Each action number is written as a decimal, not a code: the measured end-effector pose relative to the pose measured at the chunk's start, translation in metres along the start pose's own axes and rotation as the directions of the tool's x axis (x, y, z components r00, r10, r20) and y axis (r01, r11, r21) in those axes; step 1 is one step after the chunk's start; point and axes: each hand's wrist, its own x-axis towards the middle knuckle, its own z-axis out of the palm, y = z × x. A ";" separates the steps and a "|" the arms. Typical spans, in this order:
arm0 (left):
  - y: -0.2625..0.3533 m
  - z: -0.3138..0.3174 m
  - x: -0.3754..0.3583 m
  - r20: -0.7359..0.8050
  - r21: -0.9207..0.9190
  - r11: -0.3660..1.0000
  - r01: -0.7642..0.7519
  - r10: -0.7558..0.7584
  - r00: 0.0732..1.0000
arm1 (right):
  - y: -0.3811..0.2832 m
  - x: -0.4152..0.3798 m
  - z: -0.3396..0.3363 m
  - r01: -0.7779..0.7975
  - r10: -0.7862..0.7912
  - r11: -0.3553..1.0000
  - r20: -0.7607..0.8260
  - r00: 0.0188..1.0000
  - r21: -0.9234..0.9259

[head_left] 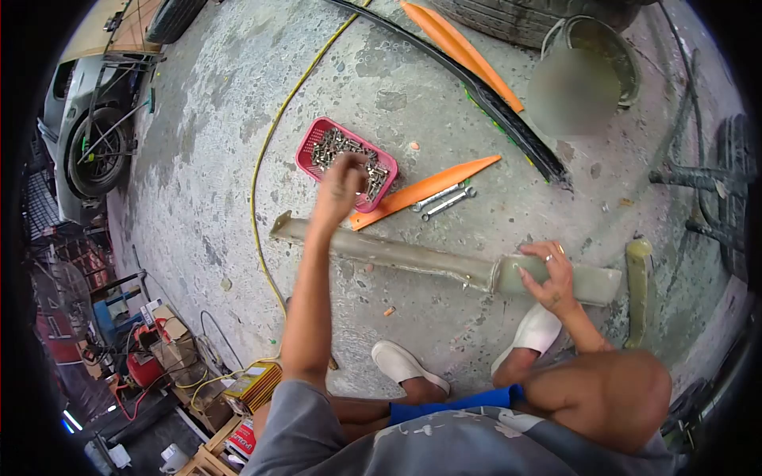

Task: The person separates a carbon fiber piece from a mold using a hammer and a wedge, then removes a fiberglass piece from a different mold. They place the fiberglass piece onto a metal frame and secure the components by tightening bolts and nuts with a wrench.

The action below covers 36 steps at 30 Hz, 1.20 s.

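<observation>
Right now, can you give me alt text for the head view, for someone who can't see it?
A person crouching on concrete reaches the left hand into a pink basket of bolts while the right hand rests on a long grey panel. Two wrenches and an orange strip lie beyond it.

The person squats, bare knees bent and both feet in white shoes planted side by side. The left arm stretches out long and straight toward 12 o'clock, its hand [343, 179] raised with fingers curled inward and bunched, the back of the hand toward the camera. The right arm is bent at the elbow beside the right knee, reaching toward 2 o'clock; its hand [549, 277] lies palm down, fingers spread, a ring on one finger.
</observation>
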 end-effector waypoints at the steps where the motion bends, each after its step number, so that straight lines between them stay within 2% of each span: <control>1: 0.008 0.024 -0.011 0.101 -0.242 0.970 0.031 -0.007 0.995 | 0.000 0.000 0.002 -0.035 0.037 0.998 -0.035 0.999 0.058; 3: 0.031 0.088 -0.028 0.163 -0.569 0.816 0.099 -0.007 0.987 | 0.005 -0.003 0.003 -0.052 0.054 0.996 -0.024 0.998 0.077; 4: 0.044 0.119 -0.037 0.191 -0.598 0.795 0.103 0.016 0.981 | 0.008 -0.004 0.003 -0.031 0.034 0.996 -0.035 0.999 0.083; 5: 0.060 0.149 -0.045 0.190 -0.688 0.710 0.153 -0.028 0.981 | 0.010 -0.003 0.002 -0.006 0.010 0.997 -0.049 0.999 0.082; 6: 0.072 0.174 -0.052 0.199 -0.765 0.610 0.204 -0.077 0.977 | 0.005 -0.003 -0.001 -0.060 0.067 0.990 -0.052 0.996 0.128; 7: 0.080 0.195 -0.058 0.222 -0.785 0.584 0.208 -0.049 0.974 | 0.000 -0.002 -0.002 -0.107 0.118 0.978 -0.053 0.992 0.179; 9: 0.087 0.229 -0.063 0.143 -0.789 0.598 0.140 -0.042 0.989 | 0.006 -0.004 0.000 -0.137 0.154 0.930 -0.022 0.988 0.341; 10: 0.093 0.239 -0.066 0.122 -0.807 0.577 0.127 -0.047 0.991 | 0.011 -0.006 0.001 -0.142 0.158 0.939 -0.028 0.987 0.314; 11: 0.097 0.246 -0.069 0.128 -0.817 0.562 0.126 -0.035 0.991 | 0.016 -0.007 0.004 -0.176 0.196 0.904 -0.013 0.981 0.390; 12: 0.103 0.247 -0.072 0.129 -0.786 0.607 0.118 -0.027 0.991 | 0.019 -0.007 0.005 -0.205 0.229 0.859 0.006 0.973 0.469; 13: 0.106 0.247 -0.075 0.128 -0.748 0.654 0.111 -0.022 0.991 | 0.022 -0.007 0.005 -0.205 0.230 0.863 0.002 0.973 0.462; 15: 0.101 0.252 -0.074 0.097 -0.715 0.696 0.060 0.014 0.995 | 0.024 -0.007 0.004 -0.322 0.333 0.848 0.049 0.942 0.421; 16: 0.099 0.254 -0.073 0.063 -0.676 0.737 0.008 0.047 0.997 | 0.023 -0.007 0.003 -0.321 0.334 0.849 0.046 0.942 0.419; 18: 0.097 0.254 -0.073 0.063 -0.669 0.743 -0.002 0.059 0.996 | 0.021 -0.006 0.001 -0.339 0.338 0.870 0.067 0.939 0.360; 21: 0.099 0.252 -0.071 0.069 -0.672 0.741 -0.014 0.081 0.994 | 0.026 -0.004 0.006 -0.254 0.280 0.893 -0.017 0.960 0.372; 26: 0.099 0.242 -0.073 0.117 -0.617 0.787 0.014 0.074 0.990 | 0.021 -0.004 0.003 -0.252 0.267 0.905 0.002 0.964 0.343; 28: 0.101 0.234 -0.073 0.115 -0.470 0.882 -0.027 0.092 0.989 | 0.019 -0.003 0.003 -0.252 0.268 0.912 -0.006 0.963 0.324; 29: 0.101 0.230 -0.073 0.125 -0.471 0.882 -0.021 0.090 0.988 | 0.019 -0.003 0.003 -0.258 0.275 0.912 -0.006 0.962 0.320; 31: 0.095 0.220 -0.071 0.103 -0.348 0.926 -0.144 0.191 0.976 | 0.021 -0.005 0.005 -0.278 0.298 0.907 -0.013 0.955 0.317; 33: 0.089 0.212 -0.069 0.130 -0.310 0.936 -0.166 0.215 0.968 | 0.024 -0.005 0.006 -0.253 0.272 0.925 -0.032 0.962 0.284; 35: 0.086 0.207 -0.066 0.273 -0.291 0.954 -0.075 0.158 0.949 | 0.021 -0.006 0.008 -0.216 0.238 0.938 -0.048 0.970 0.270; 36: 0.087 0.206 -0.067 0.288 -0.276 0.958 -0.083 0.164 0.943 | 0.019 -0.005 0.008 -0.189 0.211 0.959 -0.087 0.974 0.212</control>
